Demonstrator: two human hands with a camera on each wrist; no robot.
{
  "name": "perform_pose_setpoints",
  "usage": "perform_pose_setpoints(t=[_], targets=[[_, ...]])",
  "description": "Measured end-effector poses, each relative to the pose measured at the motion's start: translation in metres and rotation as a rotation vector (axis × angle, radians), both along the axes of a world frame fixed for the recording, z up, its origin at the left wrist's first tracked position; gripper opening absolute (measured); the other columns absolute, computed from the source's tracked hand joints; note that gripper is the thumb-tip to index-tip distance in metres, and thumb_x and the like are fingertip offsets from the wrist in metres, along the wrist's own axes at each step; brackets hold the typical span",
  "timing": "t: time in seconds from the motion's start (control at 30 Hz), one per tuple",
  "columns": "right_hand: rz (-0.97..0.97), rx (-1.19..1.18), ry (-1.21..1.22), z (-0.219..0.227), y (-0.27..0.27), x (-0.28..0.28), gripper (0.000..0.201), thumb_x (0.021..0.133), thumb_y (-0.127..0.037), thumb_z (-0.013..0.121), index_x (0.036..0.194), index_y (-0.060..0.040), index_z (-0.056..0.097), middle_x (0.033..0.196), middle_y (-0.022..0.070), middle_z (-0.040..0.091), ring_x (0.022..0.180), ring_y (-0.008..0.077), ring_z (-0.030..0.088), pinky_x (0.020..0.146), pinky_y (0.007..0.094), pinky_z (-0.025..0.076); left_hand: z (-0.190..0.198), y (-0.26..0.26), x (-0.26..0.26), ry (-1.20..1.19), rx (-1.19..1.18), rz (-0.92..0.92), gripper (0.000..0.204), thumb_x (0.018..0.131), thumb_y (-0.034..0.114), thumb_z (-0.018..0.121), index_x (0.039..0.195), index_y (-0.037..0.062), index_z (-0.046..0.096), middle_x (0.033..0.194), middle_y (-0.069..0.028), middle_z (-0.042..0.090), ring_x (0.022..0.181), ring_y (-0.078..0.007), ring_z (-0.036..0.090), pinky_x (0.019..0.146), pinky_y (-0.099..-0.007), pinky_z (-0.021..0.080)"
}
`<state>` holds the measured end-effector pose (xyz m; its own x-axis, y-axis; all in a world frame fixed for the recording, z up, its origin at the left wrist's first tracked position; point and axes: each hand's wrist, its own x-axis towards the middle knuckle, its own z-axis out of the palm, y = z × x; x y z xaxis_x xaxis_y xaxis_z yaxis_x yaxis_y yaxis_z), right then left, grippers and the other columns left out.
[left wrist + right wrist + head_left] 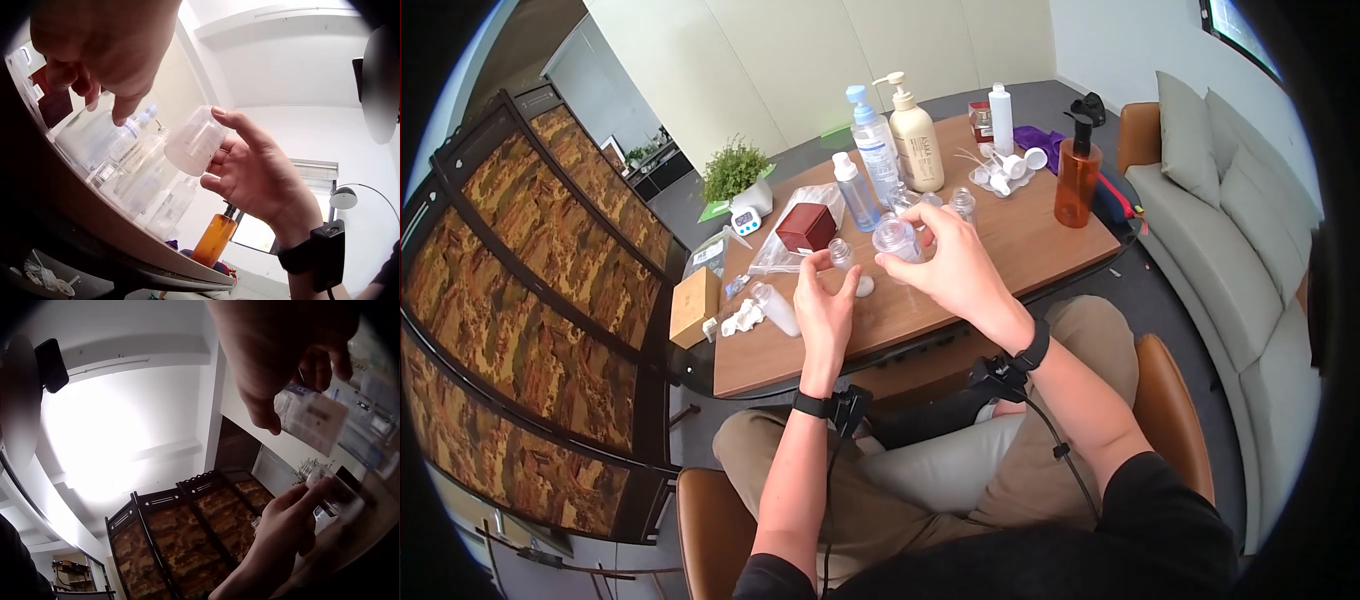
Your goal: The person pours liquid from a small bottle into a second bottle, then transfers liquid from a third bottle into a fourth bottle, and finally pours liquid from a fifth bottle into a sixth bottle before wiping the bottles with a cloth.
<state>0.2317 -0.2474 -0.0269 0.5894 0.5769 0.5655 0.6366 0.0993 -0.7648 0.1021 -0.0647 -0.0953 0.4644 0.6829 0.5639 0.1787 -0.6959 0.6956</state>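
My left hand [825, 312] grips a small clear bottle [840, 255] with a bare threaded neck, thumb and fingers on either side of it. In the right wrist view that bottle [340, 495] tilts, its neck pointing up and left. My right hand [960, 268] holds a clear, wide-mouthed plastic bottle [896, 240] between thumb and fingers, its round mouth uncapped. From the left wrist, this bottle [195, 142] looks frosted and leans, held above the table. A small white round piece [864, 287] lies on the table between the hands.
Behind the hands stand a cream pump bottle [916, 145], blue-capped bottles [872, 150] and an amber pump bottle [1078, 185]. White caps [1010, 172] lie at the right. A dark red box [808, 230], frosted bottle [776, 310], crumpled tissue [743, 318] and cardboard box [694, 306] are leftward.
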Motion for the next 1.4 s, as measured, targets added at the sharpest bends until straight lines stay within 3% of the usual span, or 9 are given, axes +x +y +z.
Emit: perform_pose_setpoints(t=[0.17, 0.27, 0.43, 0.53, 0.67, 0.77, 0.83, 0.87, 1.4], targets=[[0.012, 0.043, -0.075, -0.003, 0.002, 0.005, 0.050, 0.084, -0.026, 0.094, 0.122, 0.0009, 0.074, 0.113, 0.0171, 0.076, 0.110, 0.0357, 0.069, 0.098, 0.0460, 0.057, 0.012, -0.013, -0.017, -0.020, -0.045, -0.156, 0.046, 0.092, 0.016, 0.088, 0.130, 0.0022, 0.067, 0.092, -0.0058, 0.071, 0.061, -0.0103, 0.046, 0.058, -0.0332, 0.042], [0.014, 0.084, -0.198, -0.002, 0.001, 0.008, 0.049, 0.084, -0.024, 0.093, 0.123, 0.0003, 0.075, 0.115, 0.0156, 0.076, 0.113, 0.0351, 0.067, 0.100, 0.0456, 0.056, 0.014, -0.016, -0.026, 0.055, -0.058, -0.308, 0.046, 0.092, 0.013, 0.088, 0.131, 0.0028, 0.065, 0.071, 0.0054, 0.051, 0.060, -0.0029, 0.038, 0.055, -0.0274, 0.028], [0.013, 0.061, -0.315, 0.003, -0.001, 0.006, 0.047, 0.082, -0.021, 0.092, 0.122, -0.0005, 0.077, 0.117, 0.0135, 0.076, 0.116, 0.0350, 0.065, 0.102, 0.0452, 0.055, 0.015, -0.022, -0.026, 0.039, -0.057, -0.356, 0.046, 0.092, 0.014, 0.087, 0.131, 0.0034, 0.065, 0.066, 0.0052, 0.045, 0.059, -0.0042, 0.036, 0.055, -0.0285, 0.028], [-0.014, 0.034, -0.391, -0.001, 0.003, 0.009, 0.048, 0.082, -0.020, 0.092, 0.124, -0.0017, 0.076, 0.118, 0.0130, 0.076, 0.115, 0.0355, 0.066, 0.103, 0.0454, 0.054, 0.015, -0.024, -0.025, 0.094, -0.070, -0.324, 0.050, 0.087, 0.021, 0.087, 0.129, 0.0036, 0.067, 0.080, -0.0061, 0.058, 0.063, -0.0150, 0.049, 0.062, -0.0368, 0.045], [-0.053, 0.008, -0.458, 0.001, 0.000, 0.007, 0.049, 0.083, -0.018, 0.092, 0.127, -0.0035, 0.075, 0.119, 0.0128, 0.075, 0.116, 0.0346, 0.068, 0.104, 0.0449, 0.050, 0.006, -0.026, -0.020, -0.020, -0.035, -0.326, 0.049, 0.090, 0.018, 0.087, 0.131, 0.0035, 0.066, 0.062, 0.0012, 0.043, 0.056, -0.0091, 0.039, 0.054, -0.0335, 0.033], [-0.077, -0.016, -0.516, 0.002, 0.001, 0.006, 0.050, 0.083, -0.018, 0.091, 0.128, -0.0040, 0.074, 0.119, 0.0127, 0.075, 0.116, 0.0333, 0.069, 0.104, 0.0442, 0.048, 0.005, -0.026, -0.020, -0.028, -0.008, -0.323, 0.048, 0.089, 0.017, 0.086, 0.131, 0.0037, 0.066, 0.072, -0.0024, 0.059, 0.057, -0.0101, 0.041, 0.055, -0.0336, 0.037], [-0.072, -0.013, -0.551, 0.001, 0.003, 0.006, 0.049, 0.083, -0.017, 0.091, 0.128, -0.0041, 0.074, 0.119, 0.0126, 0.075, 0.115, 0.0327, 0.069, 0.104, 0.0440, 0.047, 0.001, -0.024, -0.018, -0.078, 0.007, -0.350, 0.049, 0.089, 0.017, 0.086, 0.132, 0.0033, 0.066, 0.096, -0.0064, 0.074, 0.058, -0.0113, 0.045, 0.056, -0.0336, 0.042], [-0.086, -0.018, -0.571, 0.000, 0.003, 0.005, 0.051, 0.083, -0.017, 0.091, 0.129, -0.0042, 0.074, 0.120, 0.0122, 0.074, 0.116, 0.0322, 0.069, 0.105, 0.0438, 0.046, 0.002, -0.023, -0.020, -0.021, -0.031, -0.357, 0.050, 0.089, 0.018, 0.086, 0.132, 0.0028, 0.066, 0.119, -0.0085, 0.078, 0.060, -0.0125, 0.049, 0.059, -0.0334, 0.047], [-0.150, -0.119, -0.766, -0.004, 0.006, -0.001, 0.060, 0.081, -0.014, 0.093, 0.138, -0.0063, 0.074, 0.126, 0.0076, 0.071, 0.123, 0.0268, 0.065, 0.114, 0.0456, 0.038, -0.003, -0.025, -0.019, -0.065, 0.040, -0.390, 0.055, 0.090, 0.027, 0.088, 0.135, 0.0057, 0.065, 0.120, -0.0121, 0.077, 0.078, -0.0261, 0.066, 0.077, -0.0403, 0.058]])
